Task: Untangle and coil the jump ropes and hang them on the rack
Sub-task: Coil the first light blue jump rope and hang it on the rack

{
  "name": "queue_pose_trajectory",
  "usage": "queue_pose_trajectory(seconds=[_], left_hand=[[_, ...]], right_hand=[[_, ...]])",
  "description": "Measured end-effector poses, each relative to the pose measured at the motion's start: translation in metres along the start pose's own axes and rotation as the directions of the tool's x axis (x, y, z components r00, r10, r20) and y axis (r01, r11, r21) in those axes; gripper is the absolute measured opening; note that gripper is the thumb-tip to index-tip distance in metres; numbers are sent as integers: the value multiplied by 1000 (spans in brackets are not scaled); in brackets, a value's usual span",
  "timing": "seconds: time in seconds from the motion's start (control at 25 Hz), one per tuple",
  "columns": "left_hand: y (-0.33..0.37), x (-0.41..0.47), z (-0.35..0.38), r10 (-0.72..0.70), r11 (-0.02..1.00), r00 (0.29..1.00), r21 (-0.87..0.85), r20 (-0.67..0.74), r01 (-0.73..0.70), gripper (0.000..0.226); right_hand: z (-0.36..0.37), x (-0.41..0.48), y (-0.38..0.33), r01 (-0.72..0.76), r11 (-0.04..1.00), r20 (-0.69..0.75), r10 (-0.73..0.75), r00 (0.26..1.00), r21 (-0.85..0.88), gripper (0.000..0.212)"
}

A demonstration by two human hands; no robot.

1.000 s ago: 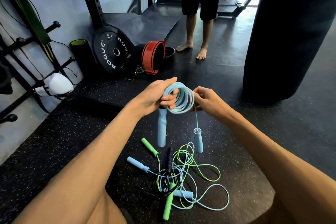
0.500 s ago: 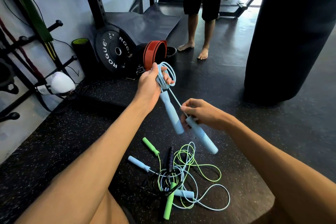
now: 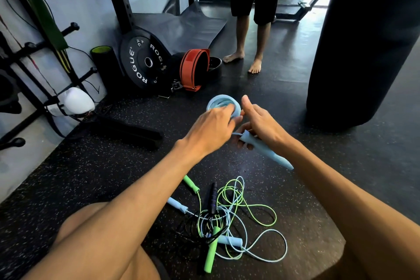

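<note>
So the left hand (image 3: 211, 129) pinched the blue coil (image 3: 223, 103) shut so it wouldn't unwind, while the right hand (image 3: 261, 125) loosely curled round its handle (image 3: 263, 150), above the floor tangle (image 3: 225, 218).

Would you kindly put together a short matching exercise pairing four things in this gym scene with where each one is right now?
Things:
1. light blue coil
2. light blue handle
3. tangled ropes
4. weight plate

Places:
A. leaning upright near the wall, beside the red belt
B. gripped in the right hand
C. lying in a heap on the floor below the forearms
D. held at the fingers of the left hand

Pairs: 1-D, 2-B, 3-C, 4-A
</note>
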State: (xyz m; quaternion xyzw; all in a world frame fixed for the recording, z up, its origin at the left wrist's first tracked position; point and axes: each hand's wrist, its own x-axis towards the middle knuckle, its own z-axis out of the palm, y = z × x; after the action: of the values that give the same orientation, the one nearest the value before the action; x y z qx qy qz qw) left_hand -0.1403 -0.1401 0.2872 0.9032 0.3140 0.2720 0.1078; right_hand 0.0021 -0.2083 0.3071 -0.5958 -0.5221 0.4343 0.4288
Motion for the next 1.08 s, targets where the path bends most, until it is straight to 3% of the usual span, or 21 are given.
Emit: queue_pose_trajectory(seconds=[0.12, 0.24, 0.48, 0.6, 0.72, 0.8, 0.92, 1.0, 1.08], left_hand=[[4, -2, 9, 42, 999, 998, 10, 53, -42, 20], [3, -1, 13, 32, 999, 994, -11, 106, -31, 21], [1, -9, 18, 82, 995, 991, -56, 103, -77, 31], [-9, -17, 8, 144, 989, 989, -43, -18, -144, 24], [-20, -27, -14, 191, 979, 955, -25, -228, -202, 12], [-33, -34, -28, 91, 991, 932, -61, -350, -120, 7], [-70, -45, -40, -222, 970, 878, -183, -423, 157, 21], [-98, -54, -47, -499, 849, 812, -357, -303, 389, 27], [-122, -65, -51, -676, 672, 730, -487, -96, 558, 28]], right_hand=[[-3, 3, 6, -13, 994, 1, 13, 1000, -109, 61], [-7, 6, 14, -52, 992, -1, 52, 999, -118, 53], [-7, 15, 24, -15, 989, 24, 18, 1000, -148, 55], [5, 22, 18, 11, 983, 35, -5, 999, -182, 54], [19, 30, 9, 18, 983, 6, -17, 1000, -185, 47], [34, 38, 5, 23, 987, -11, -26, 1000, -160, 42], [65, 57, 0, 52, 985, 6, -52, 999, -165, 40], [90, 72, -3, 61, 986, 37, -56, 998, -155, 40], [113, 87, -3, 77, 984, 74, -66, 995, -159, 38]])
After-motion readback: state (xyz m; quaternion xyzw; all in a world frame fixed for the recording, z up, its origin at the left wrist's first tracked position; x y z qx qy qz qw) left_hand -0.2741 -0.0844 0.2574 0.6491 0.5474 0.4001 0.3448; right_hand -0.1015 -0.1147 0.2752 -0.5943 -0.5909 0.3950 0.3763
